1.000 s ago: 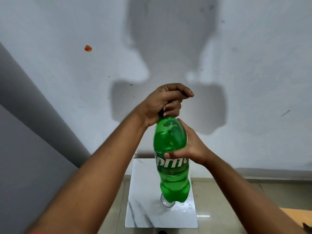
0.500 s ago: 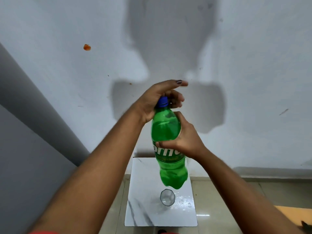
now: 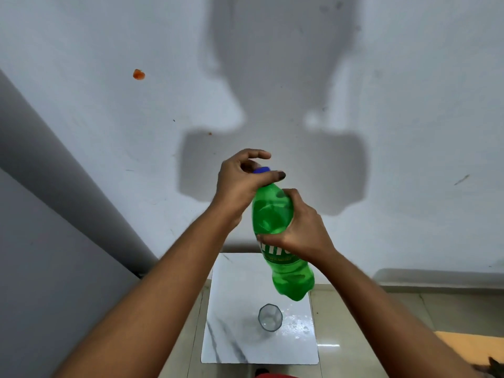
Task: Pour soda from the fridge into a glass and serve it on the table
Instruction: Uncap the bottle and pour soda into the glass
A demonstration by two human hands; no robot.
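I hold a green soda bottle [image 3: 275,214] in the air above a small white marble table [image 3: 237,336]. The bottle leans with its top to the left. My right hand [image 3: 305,230] grips its middle, over the label. My left hand [image 3: 242,178] curls around the blue cap [image 3: 261,170], thumb and fingers touching it. An empty clear glass [image 3: 270,317] stands upright on the table, below the bottle's base.
A pale wall rises straight ahead, with my shadow on it. A grey surface fills the left side. Beige floor tiles surround the table, and an orange object [image 3: 469,347] lies at the lower right edge.
The bottle rose off the glass and tilted, its base swinging right. My left hand loosened from a closed fist over the cap, so the blue cap now shows.
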